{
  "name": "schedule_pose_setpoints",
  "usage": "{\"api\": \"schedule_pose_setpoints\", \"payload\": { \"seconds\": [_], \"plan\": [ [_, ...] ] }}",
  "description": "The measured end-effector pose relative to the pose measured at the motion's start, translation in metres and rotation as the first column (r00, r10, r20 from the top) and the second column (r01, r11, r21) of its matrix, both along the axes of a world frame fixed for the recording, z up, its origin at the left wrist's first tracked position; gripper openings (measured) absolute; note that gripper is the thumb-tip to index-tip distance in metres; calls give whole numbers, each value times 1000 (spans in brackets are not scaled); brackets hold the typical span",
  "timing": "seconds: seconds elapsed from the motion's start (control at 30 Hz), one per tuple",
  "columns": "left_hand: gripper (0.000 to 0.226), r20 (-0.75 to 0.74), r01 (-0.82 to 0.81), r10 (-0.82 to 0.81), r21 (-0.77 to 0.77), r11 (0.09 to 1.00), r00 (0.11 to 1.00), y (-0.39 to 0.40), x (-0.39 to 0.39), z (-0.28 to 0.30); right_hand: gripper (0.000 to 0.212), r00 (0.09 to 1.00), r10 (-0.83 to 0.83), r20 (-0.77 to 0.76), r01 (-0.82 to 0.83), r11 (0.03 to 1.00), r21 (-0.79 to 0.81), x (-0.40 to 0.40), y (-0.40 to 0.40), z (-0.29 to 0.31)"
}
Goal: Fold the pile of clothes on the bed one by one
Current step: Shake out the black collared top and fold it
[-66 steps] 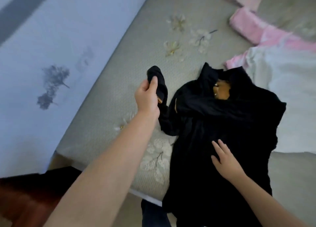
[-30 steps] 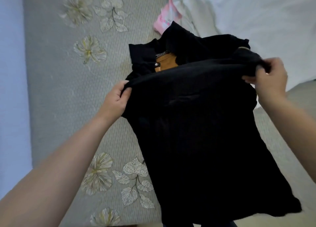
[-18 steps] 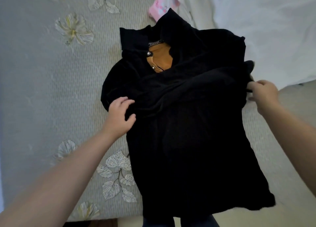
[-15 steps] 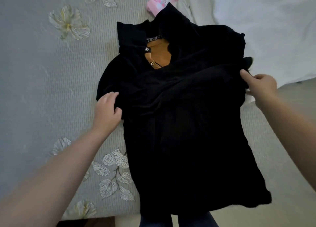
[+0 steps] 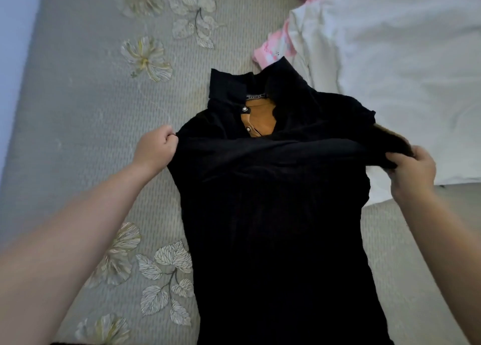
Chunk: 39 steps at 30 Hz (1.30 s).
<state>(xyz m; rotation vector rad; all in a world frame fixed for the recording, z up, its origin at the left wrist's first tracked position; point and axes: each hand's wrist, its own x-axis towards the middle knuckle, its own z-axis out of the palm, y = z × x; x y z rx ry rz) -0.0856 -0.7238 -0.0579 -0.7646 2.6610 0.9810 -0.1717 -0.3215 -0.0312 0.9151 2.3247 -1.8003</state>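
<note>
I am holding one black top [image 5: 273, 214] spread across the middle of the frame, lying on the bed [image 5: 78, 136], collar toward the top and hem running off the bottom edge. My left hand [image 5: 156, 149] is pinching the fabric at the top's left edge, fingers curled tight around a fold. My right hand [image 5: 412, 173] is gripping the bunched sleeve at the right edge, fingers clenched over the cloth and lifting it a little off the bed. Between my two hands a ridge of fabric is stretching across the chest.

Inside the open collar one mustard lining [image 5: 257, 122] is showing, with two small pale buttons [image 5: 244, 108] down its left side and one label [image 5: 255, 96] above it.

In the upper right one white garment [image 5: 390, 71] is lying spread out, touching the black top's right shoulder. One pink garment [image 5: 270, 50] is peeking out from under its left edge, and more pink cloth is showing along the top right edge; whether it is a separate piece I cannot tell.

The bed cover is grey with pale flower prints [image 5: 145, 56] down the left side.
</note>
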Motion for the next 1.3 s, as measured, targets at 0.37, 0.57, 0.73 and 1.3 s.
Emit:
{"api": "schedule_pose_setpoints", "payload": {
  "seconds": [0.37,0.57,0.73,1.3],
  "plan": [
    [38,-107,404,-500,-459,792,859,50,20,-17,22,951,192,244,-217,973,79,12,-2,-29],
    [13,68,453,-470,-415,789,880,58,49,-25,10,954,219,207,-252,955,153,-9,-14,-17],
    [13,-230,280,-389,-394,875,892,43,42,-15,31,987,153,43,-153,988,-2,-34,-29,20],
    [28,-63,400,-459,-397,826,886,80,37,-22,44,855,234,463,-467,737,489,13,-9,-21]
  ]
}}
